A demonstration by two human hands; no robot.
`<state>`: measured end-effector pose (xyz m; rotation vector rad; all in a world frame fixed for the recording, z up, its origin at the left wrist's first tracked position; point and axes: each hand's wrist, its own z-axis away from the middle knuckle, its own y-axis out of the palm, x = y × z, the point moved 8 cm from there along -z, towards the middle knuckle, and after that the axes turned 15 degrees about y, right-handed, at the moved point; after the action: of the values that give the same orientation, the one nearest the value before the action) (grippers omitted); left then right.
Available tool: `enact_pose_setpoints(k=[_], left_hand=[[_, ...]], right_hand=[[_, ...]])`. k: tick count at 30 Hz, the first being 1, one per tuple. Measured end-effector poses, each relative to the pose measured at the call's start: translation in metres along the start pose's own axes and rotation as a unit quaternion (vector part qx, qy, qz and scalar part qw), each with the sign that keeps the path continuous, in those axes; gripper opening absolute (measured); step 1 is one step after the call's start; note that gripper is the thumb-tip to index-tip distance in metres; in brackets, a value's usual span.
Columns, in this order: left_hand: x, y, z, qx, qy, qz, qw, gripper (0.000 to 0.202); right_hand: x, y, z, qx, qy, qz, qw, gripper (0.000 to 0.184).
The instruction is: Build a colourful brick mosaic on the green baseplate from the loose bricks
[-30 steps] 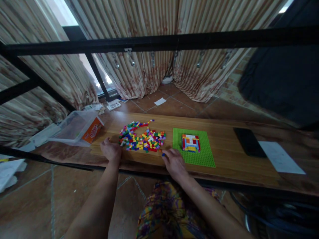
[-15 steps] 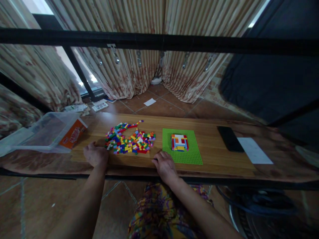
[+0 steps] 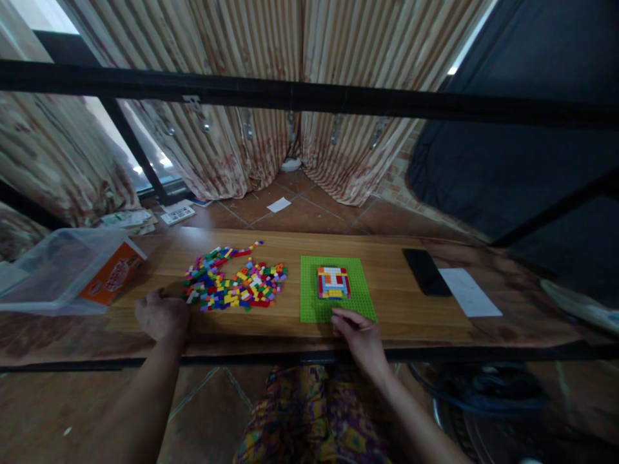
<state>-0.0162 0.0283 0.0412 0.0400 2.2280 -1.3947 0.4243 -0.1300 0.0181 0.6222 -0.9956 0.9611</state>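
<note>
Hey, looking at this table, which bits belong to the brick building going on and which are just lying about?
In use:
- green baseplate
- small brick build on it
- loose brick pile
- right hand at the baseplate's near edge
- left hand beside the pile

Lying about:
- clear plastic box
- black phone
- white paper

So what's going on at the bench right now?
A person sits at a wooden table with small building bricks. The left hand rests beside a loose pile of coloured bricks. The right hand sits at the near edge of a green baseplate, which carries a small brick picture.
</note>
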Motion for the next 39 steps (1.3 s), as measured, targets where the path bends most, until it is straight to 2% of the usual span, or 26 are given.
enact_pose_setpoints(k=[4, 6, 8, 12, 15, 18, 22, 25, 31, 39], left_hand=[[-0.003, -0.002, 0.001, -0.001, -0.005, 0.006, 1.0, 0.045], [-0.003, -0.002, 0.001, 0.001, -0.007, 0.007, 1.0, 0.045], [-0.003, -0.002, 0.002, 0.0, -0.007, 0.007, 1.0, 0.045], [-0.004, -0.002, 0.002, -0.009, -0.001, 0.002, 1.0, 0.044], [-0.004, -0.001, 0.002, -0.004, 0.005, -0.001, 1.0, 0.044], [-0.005, -0.001, 0.002, 0.005, 0.004, -0.002, 1.0, 0.043], [-0.005, -0.001, 0.003, 0.006, 0.001, -0.002, 1.0, 0.042], [-0.004, -0.001, 0.003, 0.002, -0.003, 0.005, 1.0, 0.041], [-0.002, 0.0, 0.003, -0.005, -0.005, 0.007, 1.0, 0.04], [-0.004, -0.001, 0.003, 0.004, 0.001, -0.003, 1.0, 0.041]], right_hand=[[0.006, -0.009, -0.008, 0.007, 0.001, -0.02, 1.0, 0.04], [0.015, -0.01, -0.009, 0.007, -0.036, 0.021, 0.999, 0.038], [0.03, -0.008, -0.008, -0.011, -0.106, 0.1, 0.989, 0.032], [0.058, 0.005, -0.005, -0.06, -0.248, 0.286, 0.924, 0.024], [0.066, 0.02, -0.008, -0.069, -0.29, 0.368, 0.881, 0.022], [0.066, 0.031, -0.015, -0.073, -0.303, 0.418, 0.853, 0.019], [0.063, 0.038, -0.024, -0.077, -0.304, 0.454, 0.834, 0.016], [0.062, 0.036, -0.028, -0.091, -0.31, 0.453, 0.831, 0.015], [0.061, 0.028, -0.027, -0.116, -0.324, 0.404, 0.848, 0.017], [0.068, 0.031, -0.022, -0.103, -0.346, 0.455, 0.814, 0.018]])
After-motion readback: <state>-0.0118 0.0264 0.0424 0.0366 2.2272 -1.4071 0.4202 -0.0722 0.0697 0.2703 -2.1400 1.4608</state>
